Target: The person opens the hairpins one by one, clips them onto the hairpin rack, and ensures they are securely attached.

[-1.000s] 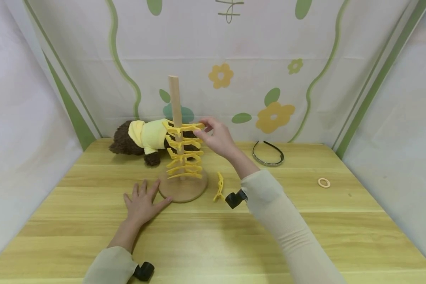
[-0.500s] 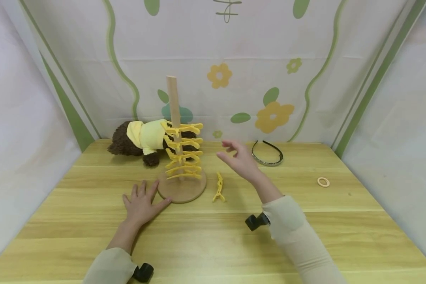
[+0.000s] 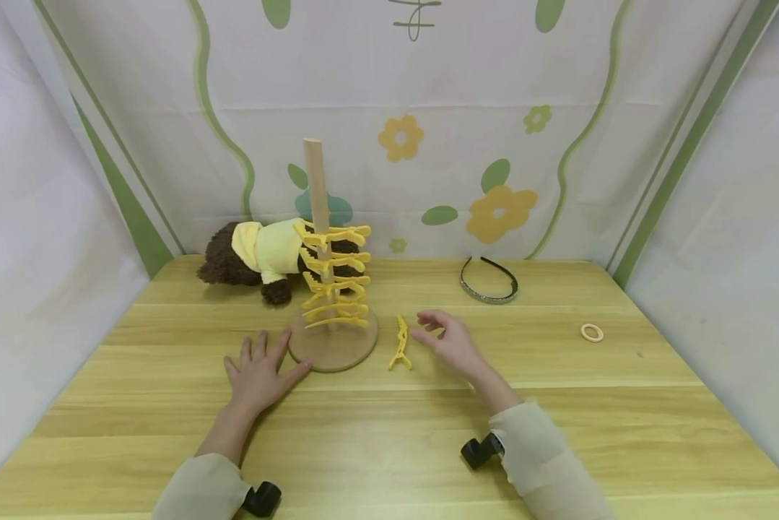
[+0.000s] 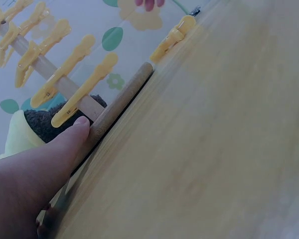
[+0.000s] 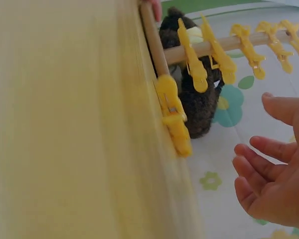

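My left hand [image 3: 257, 372] rests spread on the table, thumb and forefinger at the edge of the round wooden base [image 3: 333, 357]. From that base rises a wooden post [image 3: 318, 184] with several yellow hair clips [image 3: 344, 261] clamped along it, one above another. A loose yellow hair clip [image 3: 400, 343] lies on the table just right of the base. My right hand [image 3: 452, 344] hovers beside it, fingers relaxed and thumb apart, holding nothing. In the right wrist view the loose clip lies beyond the fingertips, which stay apart from it.
Behind the post lies a dark brown plush toy [image 3: 279, 245] in a yellow top. A black headband [image 3: 489, 296] with a glittery front sits at the back right. Near the right side is a small pale ring [image 3: 592, 333]. A printed cloth backs the table.
My right hand has let go of the top clip on the post and moved right and down towards the loose clip. The left hand stays put.
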The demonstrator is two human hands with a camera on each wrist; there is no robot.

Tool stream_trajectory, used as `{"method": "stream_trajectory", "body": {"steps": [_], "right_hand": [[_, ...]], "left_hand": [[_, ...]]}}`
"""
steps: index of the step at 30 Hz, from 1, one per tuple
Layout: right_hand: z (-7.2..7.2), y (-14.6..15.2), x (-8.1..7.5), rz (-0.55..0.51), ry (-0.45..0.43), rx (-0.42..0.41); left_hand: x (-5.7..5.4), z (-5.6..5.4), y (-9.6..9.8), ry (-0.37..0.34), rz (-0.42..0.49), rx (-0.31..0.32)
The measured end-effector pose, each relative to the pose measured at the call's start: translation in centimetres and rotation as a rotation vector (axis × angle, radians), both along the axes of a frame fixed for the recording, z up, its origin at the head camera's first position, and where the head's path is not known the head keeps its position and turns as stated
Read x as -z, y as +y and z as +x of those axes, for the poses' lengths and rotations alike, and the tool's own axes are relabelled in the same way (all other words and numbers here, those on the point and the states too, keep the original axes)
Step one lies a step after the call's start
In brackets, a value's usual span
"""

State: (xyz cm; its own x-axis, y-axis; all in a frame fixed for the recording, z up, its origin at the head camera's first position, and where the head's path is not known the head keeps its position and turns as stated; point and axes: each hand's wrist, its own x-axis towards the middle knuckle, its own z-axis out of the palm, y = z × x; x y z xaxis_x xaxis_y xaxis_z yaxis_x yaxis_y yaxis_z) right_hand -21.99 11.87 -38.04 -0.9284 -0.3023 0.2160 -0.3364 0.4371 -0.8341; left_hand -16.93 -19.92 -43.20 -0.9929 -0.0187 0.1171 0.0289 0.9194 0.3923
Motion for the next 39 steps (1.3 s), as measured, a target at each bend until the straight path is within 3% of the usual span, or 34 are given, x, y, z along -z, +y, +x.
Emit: {"method": "stream_trajectory", "body": {"steps": [9,15,21,28,39], "right_hand": [[0.7,-0.4,3.2,0.022,-0.060,-0.001],[1.1,-0.7,4.3,0.099,-0.040,-0.001],[1.3,-0.8,4.6,0.116,0.004,0.028],[0.8,-0.1,4.6,0.140,0.052,0.123],[-0.1,1.8,4.3,0.133,0.005,0.186]], "left_hand": [[0.1,-0.1,0.1,0.002,-0.011,-0.026],[0.2,-0.2,0.2,0.004,-0.008,-0.038],[0.2,-0.2,0.1,0.007,-0.011,-0.036],[0.3,-0.2,0.1,0.023,-0.009,-0.035],[0.3,-0.1,0.1,0.027,-0.011,-0.031]]}}
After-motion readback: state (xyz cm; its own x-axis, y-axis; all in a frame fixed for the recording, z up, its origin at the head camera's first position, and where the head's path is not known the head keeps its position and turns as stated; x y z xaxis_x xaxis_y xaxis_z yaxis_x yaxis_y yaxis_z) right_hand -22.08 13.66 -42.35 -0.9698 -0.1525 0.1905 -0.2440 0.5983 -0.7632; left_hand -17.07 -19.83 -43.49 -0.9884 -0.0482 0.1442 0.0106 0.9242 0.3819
